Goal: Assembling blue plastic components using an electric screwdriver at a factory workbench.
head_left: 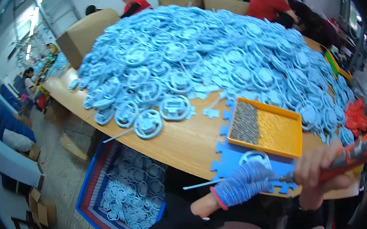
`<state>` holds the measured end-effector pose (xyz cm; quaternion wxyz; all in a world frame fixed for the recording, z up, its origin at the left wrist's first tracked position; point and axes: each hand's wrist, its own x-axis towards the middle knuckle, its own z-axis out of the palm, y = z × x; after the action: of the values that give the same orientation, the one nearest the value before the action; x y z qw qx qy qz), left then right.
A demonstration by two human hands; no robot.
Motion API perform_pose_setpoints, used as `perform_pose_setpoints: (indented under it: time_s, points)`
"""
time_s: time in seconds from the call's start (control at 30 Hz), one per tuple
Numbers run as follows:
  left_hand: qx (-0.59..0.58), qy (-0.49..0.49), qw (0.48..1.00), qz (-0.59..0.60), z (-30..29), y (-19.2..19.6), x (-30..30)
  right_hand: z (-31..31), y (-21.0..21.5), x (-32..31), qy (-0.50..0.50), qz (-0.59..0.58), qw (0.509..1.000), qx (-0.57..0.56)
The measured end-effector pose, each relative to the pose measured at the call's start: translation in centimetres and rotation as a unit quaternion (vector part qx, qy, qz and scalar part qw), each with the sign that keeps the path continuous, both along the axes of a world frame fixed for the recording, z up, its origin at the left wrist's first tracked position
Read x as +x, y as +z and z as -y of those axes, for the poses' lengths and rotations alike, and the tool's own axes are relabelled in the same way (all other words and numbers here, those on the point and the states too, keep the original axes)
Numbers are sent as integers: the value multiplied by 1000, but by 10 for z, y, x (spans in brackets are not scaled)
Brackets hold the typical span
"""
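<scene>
My left hand, in a blue knitted glove, is closed over a light-blue round plastic part at the front of the table. A thin pale-blue rod sticks out leftward from under the glove. My right hand, ungloved, grips an orange and grey power screwdriver. Its tip points left at the gloved fingers; motion blur hides whether it touches the part. Beneath the hands lies a blue foam mat. On it sits a yellow-orange tray, with small grey screws heaped at its left end.
A large pile of light-blue plastic parts covers most of the wooden table. Below its left edge stands a blue-rimmed bin with similar parts. Cardboard boxes stand behind. A red plastic bag lies at right. People sit across the table.
</scene>
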<state>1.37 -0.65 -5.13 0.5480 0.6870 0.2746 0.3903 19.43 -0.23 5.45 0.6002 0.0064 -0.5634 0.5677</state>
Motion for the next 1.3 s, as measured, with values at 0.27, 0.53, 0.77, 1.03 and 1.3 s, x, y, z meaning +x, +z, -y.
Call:
perform_pose_setpoints:
  time_s: [0.27, 0.53, 0.77, 1.03, 1.3]
  points:
    - [262, 263, 880, -296, -24, 1, 5, -46, -33, -5, -156, 99, 978, -93]
    - [234, 233, 871, -364, -14, -2, 13, -35, -46, -3, -200, 158, 962, -99]
    - [244, 248, 874, -340, -11, 2, 14, -34, -46, -2, -200, 196, 955, -98]
    - [241, 251, 876, -334, -34, -1, 14, -52, -52, -17, -220, 167, 953, -125]
    - [202, 211, 872, -393, -21, 20, 7, -43, -58, -6, -160, 123, 966, -163]
